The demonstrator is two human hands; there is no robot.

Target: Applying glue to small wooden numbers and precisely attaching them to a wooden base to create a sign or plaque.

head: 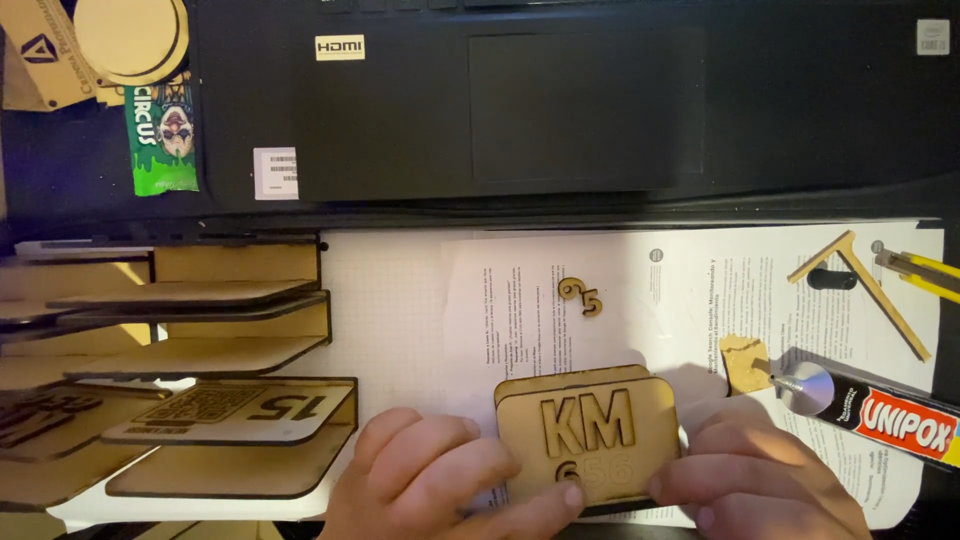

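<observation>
Both hands steady a rounded wooden plaque [588, 434] with raised letters: the left hand [440, 480] presses a small cut-out digit near its lower edge, the right hand [765, 480] grips its right side. A glue tube [880, 415] lies just beyond the right hand; two loose wooden digits [581, 296] lie on printed paper [700, 290] farther up.

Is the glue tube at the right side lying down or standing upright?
Lying down. The glue tube rests on its side on the printed paper sheet, its metal nozzle toward the wooden plaque.

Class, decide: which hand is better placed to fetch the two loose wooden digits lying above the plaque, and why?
Probably the right hand. The digits lie above the plaque, and the left hand has a fingertip pressing a digit on the plaque's face, so it is busy.
</observation>
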